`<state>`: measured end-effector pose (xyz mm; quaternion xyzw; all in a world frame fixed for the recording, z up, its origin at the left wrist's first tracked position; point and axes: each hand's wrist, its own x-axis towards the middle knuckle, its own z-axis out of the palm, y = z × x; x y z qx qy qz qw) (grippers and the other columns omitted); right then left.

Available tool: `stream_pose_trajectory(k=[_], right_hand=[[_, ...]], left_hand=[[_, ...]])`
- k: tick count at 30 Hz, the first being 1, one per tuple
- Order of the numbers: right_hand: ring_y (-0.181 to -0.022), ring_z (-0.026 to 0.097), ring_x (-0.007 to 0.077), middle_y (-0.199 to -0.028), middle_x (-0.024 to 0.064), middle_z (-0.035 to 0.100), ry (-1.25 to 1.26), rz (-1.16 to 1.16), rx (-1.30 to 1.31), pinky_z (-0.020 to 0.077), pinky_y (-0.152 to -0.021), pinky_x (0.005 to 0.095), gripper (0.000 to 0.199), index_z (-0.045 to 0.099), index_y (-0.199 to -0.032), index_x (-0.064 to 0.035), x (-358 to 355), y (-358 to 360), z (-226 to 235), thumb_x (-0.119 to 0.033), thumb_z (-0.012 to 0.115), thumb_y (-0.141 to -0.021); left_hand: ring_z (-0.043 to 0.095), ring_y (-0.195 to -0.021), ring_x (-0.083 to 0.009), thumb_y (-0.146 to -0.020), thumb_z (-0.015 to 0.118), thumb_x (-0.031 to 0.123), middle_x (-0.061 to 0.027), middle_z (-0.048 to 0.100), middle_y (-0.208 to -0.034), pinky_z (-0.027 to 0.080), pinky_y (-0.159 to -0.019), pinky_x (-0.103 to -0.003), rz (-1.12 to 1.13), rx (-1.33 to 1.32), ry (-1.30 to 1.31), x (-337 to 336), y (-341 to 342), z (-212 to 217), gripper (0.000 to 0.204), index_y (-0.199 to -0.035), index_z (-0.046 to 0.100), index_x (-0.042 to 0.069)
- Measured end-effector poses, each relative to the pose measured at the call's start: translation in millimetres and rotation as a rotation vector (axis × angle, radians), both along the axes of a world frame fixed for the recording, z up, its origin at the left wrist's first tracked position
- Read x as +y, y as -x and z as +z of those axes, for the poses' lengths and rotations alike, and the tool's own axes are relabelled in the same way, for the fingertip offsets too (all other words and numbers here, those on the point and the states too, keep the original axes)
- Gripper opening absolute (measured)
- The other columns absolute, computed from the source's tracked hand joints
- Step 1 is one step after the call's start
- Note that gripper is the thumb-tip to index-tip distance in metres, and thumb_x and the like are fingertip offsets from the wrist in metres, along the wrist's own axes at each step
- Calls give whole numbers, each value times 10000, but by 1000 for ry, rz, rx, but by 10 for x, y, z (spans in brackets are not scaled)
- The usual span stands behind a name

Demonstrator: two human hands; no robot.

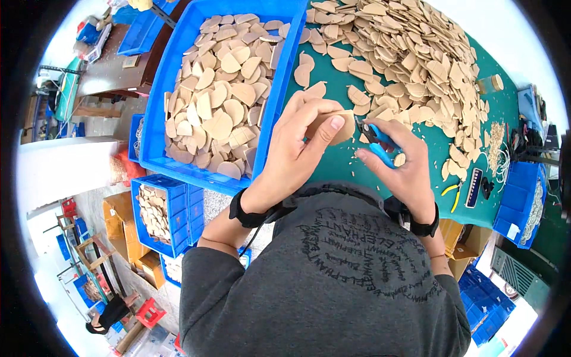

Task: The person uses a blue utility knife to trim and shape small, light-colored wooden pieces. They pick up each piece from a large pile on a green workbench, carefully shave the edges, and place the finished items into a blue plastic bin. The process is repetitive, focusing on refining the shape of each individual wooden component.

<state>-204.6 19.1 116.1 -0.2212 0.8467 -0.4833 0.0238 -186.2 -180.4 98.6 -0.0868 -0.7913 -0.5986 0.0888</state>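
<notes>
Pinched between the thumb and fingers of my left hand (306, 137) is a tan half-round piece (341, 128), its flat face partly covered by the fingers. My right hand (402, 160) is wrapped round a pair of blue-handled cutting pliers (379, 143). The pliers' dark jaws are at the right edge of the held piece; whether they touch it is hard to make out. Behind both hands, a big heap of similar tan pieces (416, 53) covers much of the green tabletop (333, 169).
To the left stands a large blue bin (156, 137) full of tan pieces, with a smaller blue bin (143, 217) below it. Yellow-handled pliers (453, 196), a dark strip-shaped tool (474, 187) and a clear jar (491, 84) lie to the right. A blue crate (513, 196) stands beyond the table's right edge.
</notes>
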Motion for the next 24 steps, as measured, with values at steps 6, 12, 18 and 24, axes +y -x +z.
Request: stream_pose_trajectory(k=[6, 12, 18, 24], right_hand=[[-736, 615, 190, -857, 75, 638, -37, -23, 41, 494, -640, 289, 416, 644, -1080, -54, -38, 0, 17, -183, 801, -717], [-734, 614, 231, -857, 95, 631, -39, -45, 118, 498, -641, 313, 418, 645, -1076, -49, -43, -5, -14, -173, 799, -708], [-732, 616, 247, -851, 101, 628, -34, -66, 101, 494, -633, 332, 418, 651, -1070, -59, -48, -17, -15, -182, 800, -700], [-743, 610, 272, -853, 99, 612, -67, -55, 244, 500, -650, 352, 412, 653, -1066, -72, -36, 15, 8, -177, 790, -693]], left_hand=[[554, -838, -182, -920, 616, 160, -83, 531, -938, 463, -693, -272, 56, 76, -18, 39, 2, -35, 169, -1030, 623, 31], [547, -912, -158, -952, 567, 151, -83, 516, -1020, 457, -806, -270, 39, 86, 21, 41, -15, -41, 171, -1047, 601, 14], [545, -903, -152, -951, 565, 137, -79, 506, -1012, 459, -794, -263, 56, 59, -18, 85, -35, -14, 160, -1054, 587, 16], [581, -841, -156, -928, 592, 95, -95, 487, -1000, 514, -693, -262, 101, 124, 0, 109, -35, -75, 157, -1055, 609, 6]])
